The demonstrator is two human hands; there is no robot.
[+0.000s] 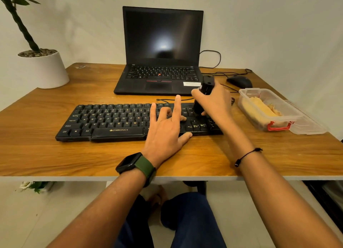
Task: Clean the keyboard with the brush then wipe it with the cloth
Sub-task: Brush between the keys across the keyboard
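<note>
A black keyboard (111, 121) lies across the middle of the wooden desk (55, 155). My left hand (165, 132) rests flat on its right half, fingers spread, with the thumb at the front edge. My right hand (215, 101) is closed around a black brush (205, 92), held upright with its lower end down on the keys at the keyboard's right end. A yellow cloth (259, 108) lies folded in a clear plastic box (248, 93) to the right of the keyboard.
An open black laptop (161, 62) stands behind the keyboard. A black mouse (239, 81) and its cables lie at the back right. The box's lid (308, 125) sits beside the box. A potted plant in a white pot (46, 69) stands at the back left.
</note>
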